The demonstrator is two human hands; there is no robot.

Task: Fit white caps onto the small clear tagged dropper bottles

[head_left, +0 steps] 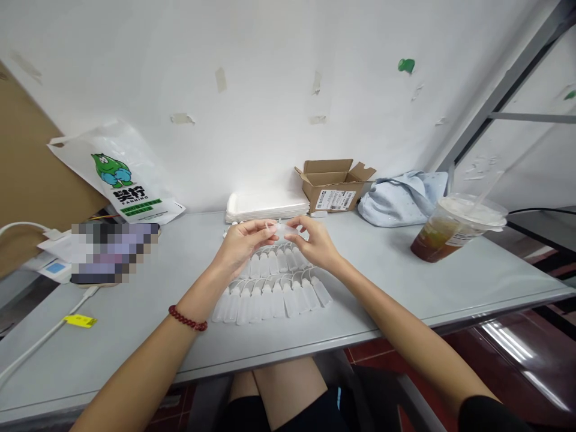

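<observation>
Between my two hands a small translucent plastic bottle (287,230) is held sideways above the table. The fingertips of my left hand (245,243) are closed on its left end, where a bit of white cap or loop shows. My right hand (318,243) pinches the bottle's right end between thumb and fingers. Just below and in front of my hands, several similar bottles (265,303) with white caps and thin loops lie side by side in a row. Another row of bottles (272,264) lies behind it, partly covered by my hands.
On the grey table (360,306) a stack of white trays (265,204) and an open cardboard box (335,186) stand against the wall. To the right are a blue cloth bag (400,198) and a drink cup (443,231). A phone (117,252), cable and plastic bag (126,174) are left.
</observation>
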